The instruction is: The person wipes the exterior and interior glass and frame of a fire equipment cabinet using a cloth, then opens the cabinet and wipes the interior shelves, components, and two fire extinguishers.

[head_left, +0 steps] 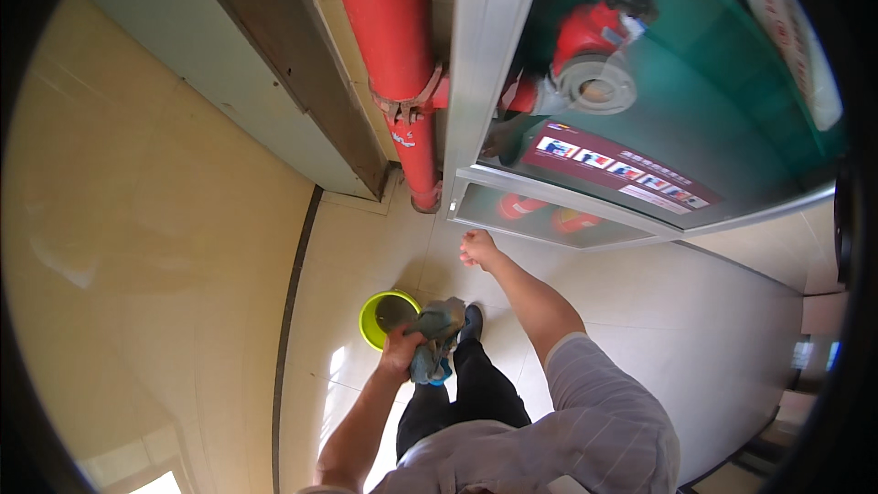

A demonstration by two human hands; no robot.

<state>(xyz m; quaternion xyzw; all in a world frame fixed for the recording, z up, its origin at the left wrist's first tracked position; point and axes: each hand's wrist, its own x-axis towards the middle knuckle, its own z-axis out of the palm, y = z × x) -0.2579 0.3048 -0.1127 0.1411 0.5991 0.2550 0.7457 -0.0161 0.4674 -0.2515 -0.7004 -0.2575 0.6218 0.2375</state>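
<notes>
A crumpled grey-blue cloth (437, 334) hangs in my left hand (402, 349), whose fingers are wrapped round it. Just left of the cloth, a yellow-green bucket (368, 322) stands on the floor with dark liquid inside. The cloth overlaps the bucket's right rim in this view; whether they touch, I cannot tell. My right hand (477, 249) is stretched forward with its fingers curled in, and nothing shows in it. It is near the lower frame of a glass-fronted fire hose cabinet (465, 82), apart from it as far as I can see.
A thick red pipe (389, 27) runs down beside the cabinet to the floor. Behind the glass are a red hose valve (590, 37) and, lower down, red extinguishers (521, 207). A shiny beige wall (155, 220) borders the left side. My shoe (472, 320) is close to the bucket.
</notes>
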